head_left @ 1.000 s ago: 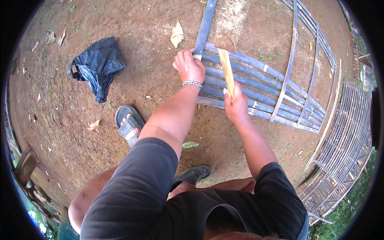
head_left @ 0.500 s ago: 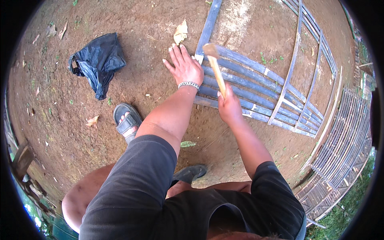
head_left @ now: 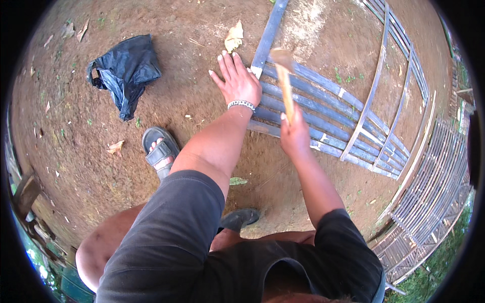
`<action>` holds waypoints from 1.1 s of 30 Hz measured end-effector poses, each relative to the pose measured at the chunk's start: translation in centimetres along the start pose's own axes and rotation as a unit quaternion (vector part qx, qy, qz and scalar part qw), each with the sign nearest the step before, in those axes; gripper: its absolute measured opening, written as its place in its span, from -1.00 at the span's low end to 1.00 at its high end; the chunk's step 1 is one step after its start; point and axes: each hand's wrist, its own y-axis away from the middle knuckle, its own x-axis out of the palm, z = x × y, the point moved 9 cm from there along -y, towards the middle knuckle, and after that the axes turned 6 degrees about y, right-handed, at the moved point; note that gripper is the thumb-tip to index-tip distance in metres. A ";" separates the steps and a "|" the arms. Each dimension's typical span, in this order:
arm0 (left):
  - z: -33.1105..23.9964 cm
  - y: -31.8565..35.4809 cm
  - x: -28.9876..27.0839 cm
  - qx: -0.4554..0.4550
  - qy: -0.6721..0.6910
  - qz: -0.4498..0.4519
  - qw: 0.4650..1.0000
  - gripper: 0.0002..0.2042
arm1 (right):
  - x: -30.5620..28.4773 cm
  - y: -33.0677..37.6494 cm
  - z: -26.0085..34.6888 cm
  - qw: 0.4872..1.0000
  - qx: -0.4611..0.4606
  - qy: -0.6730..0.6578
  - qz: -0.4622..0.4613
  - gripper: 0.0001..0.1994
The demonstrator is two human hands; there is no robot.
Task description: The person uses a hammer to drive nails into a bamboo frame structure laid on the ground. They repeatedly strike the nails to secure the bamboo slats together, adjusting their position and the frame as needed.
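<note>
My left hand (head_left: 236, 81) lies flat with its fingers spread, its heel at the near-left ends of the dark bamboo slats (head_left: 308, 117). A silver chain bracelet (head_left: 241, 104) circles that wrist. In my right hand (head_left: 295, 134) is a hammer (head_left: 287, 93), gripped by its pale wooden handle. Its head is blurred by motion and shows over the slats, close to the pale end of a crosswise slat (head_left: 269, 38). Whether the head touches the bamboo I cannot tell. Two thinner cross strips (head_left: 369, 108) span the slats farther right.
A black plastic bag (head_left: 126, 73) lies on the brown dirt ground at the left. Dry leaves (head_left: 234, 37) are scattered about. My sandalled foot (head_left: 160, 149) stands below the bag. At the right edge is a bamboo rack (head_left: 429, 179) of many thin poles.
The hammer has swung a little to the right, its head still blurred. My left hand stays in place by the slat ends. The whole view has shifted slightly.
</note>
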 end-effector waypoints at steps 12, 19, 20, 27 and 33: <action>-0.3 0.6 0.3 -0.001 -0.015 0.016 1.000 -0.39 | -2.5 -0.5 -0.1 0.994 0.040 0.053 0.089 -0.48; 0.5 0.8 -0.1 -0.012 -0.004 0.023 1.000 -0.38 | -9.6 -2.1 3.8 0.980 -0.091 -0.122 -0.129 -0.54; 0.1 0.7 0.0 -0.013 0.002 0.029 0.999 -0.38 | -8.4 -1.2 3.6 0.986 -0.079 -0.093 -0.117 -0.54; 0.8 0.7 0.1 0.001 -0.006 0.001 1.000 -0.38 | -7.7 -1.3 2.9 0.997 -0.013 -0.066 -0.029 -0.56; -0.2 0.5 0.8 -0.003 0.009 0.017 1.000 -0.37 | -2.5 -0.1 0.8 0.999 0.034 -0.010 0.024 -0.55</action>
